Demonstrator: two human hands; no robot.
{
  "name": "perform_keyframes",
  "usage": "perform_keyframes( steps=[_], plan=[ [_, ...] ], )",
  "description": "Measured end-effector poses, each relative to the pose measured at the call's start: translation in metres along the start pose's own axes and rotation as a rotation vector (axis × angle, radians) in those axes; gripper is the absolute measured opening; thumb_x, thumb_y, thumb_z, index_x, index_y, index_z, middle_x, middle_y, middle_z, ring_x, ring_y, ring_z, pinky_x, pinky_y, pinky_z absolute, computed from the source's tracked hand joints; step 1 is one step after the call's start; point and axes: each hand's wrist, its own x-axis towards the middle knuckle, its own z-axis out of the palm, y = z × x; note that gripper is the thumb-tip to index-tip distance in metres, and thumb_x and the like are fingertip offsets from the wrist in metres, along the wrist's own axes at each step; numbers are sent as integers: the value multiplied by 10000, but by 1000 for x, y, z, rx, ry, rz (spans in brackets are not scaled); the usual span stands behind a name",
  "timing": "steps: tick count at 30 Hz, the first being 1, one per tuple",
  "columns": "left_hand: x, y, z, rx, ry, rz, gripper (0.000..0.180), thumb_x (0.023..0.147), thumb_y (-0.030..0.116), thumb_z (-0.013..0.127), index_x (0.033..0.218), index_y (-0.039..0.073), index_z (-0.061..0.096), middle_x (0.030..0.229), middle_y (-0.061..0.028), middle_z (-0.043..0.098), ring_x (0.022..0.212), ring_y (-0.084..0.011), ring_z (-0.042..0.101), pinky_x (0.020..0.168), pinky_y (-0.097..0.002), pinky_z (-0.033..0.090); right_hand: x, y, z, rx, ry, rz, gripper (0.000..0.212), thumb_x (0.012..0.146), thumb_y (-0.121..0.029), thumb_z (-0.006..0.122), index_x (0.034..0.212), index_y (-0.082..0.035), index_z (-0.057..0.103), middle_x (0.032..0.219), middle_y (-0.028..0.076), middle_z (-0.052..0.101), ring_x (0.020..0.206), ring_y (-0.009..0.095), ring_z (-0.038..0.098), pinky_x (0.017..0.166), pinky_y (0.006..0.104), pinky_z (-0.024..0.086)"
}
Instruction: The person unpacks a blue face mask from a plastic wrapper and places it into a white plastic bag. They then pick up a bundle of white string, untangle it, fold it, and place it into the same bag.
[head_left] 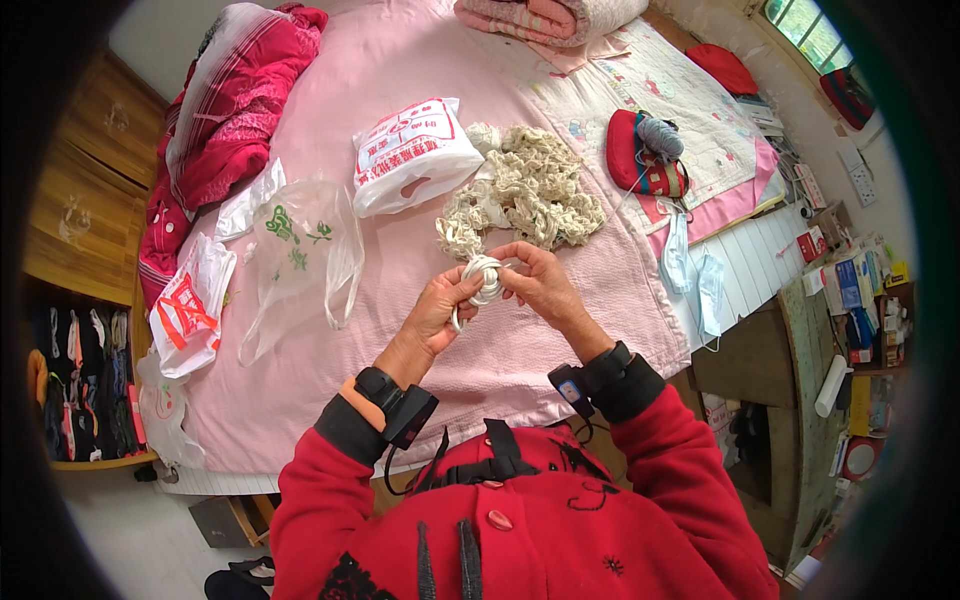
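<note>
Both my hands meet over the near part of the pink bed cover [400, 370], in front of a loose heap of cream cord or yarn [535, 185]. Between them is a small wound bundle of white cord [484, 279]. My left hand [437, 308] pinches its left side, and a loop of cord hangs below those fingers. My right hand [548, 287] is closed on the other side, its fingertips at the windings. A strand seems to run from the bundle toward the heap; the exact join is hard to see.
Behind the heap's left side lies a white plastic bag [415, 160] with red print. Farther left are a clear bag [300, 255] and another white bag [185, 315]. To the right sit a red pouch [622, 150] with grey yarn [660, 138] and face masks [710, 290].
</note>
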Motion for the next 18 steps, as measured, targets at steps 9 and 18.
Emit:
perform_keyframes(
  steps=[9, 18],
  plan=[
    [4, -3, 0, 142, 78, 94, 118, 813, 108, 593, 916, 56, 571, 749, 29, 570, 538, -7, 419, 440, -127, 319, 0, 10, 17, -414, 310, -335, 124, 728, -31, 589, 840, -20, 538, 706, 93, 510, 614, 192, 537, 554, 286, 431],
    [3, 3, 2, 267, 86, 179, 185, 790, 83, 612, 970, 54, 578, 797, 39, 576, 602, -1, 431, 528, -137, 346, -4, -2, 10, 47, 29, 10, 235, 770, -130, 633, 913, 48, 579, 756, 55, 601, 654, 93, 552, 561, 217, 445]
  ],
)
